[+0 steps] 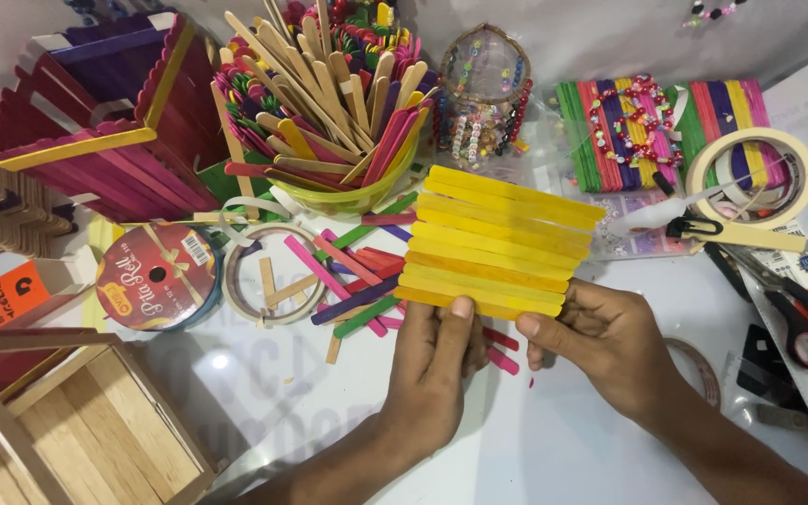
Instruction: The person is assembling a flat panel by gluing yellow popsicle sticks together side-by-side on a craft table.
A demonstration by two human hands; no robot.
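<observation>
Nine or so flat yellow craft sticks, laid edge to edge, made a ribbed panel [497, 241] that both hands held above the white tabletop [554, 440]. The left hand [437, 360] pinched the panel's lower edge, thumb pressed on the front face, fingers closed behind. The right hand [600, 341] gripped the lower right corner the same way, thumb on top.

Loose pink, green and purple sticks [357, 281] lay scattered just beside the panel. Behind it stood a translucent green bowl [353, 196] crammed with plain wood and dyed sticks. A box of magenta sticks with yellow rims [114, 122] sat to the left, with a round red ribbon spool [156, 276] and a plain wooden box [95, 425] nearer. A masking tape roll [750, 178], black-handled scissors [797, 323] and banded striped stick bundles [656, 131] rested on the right.
</observation>
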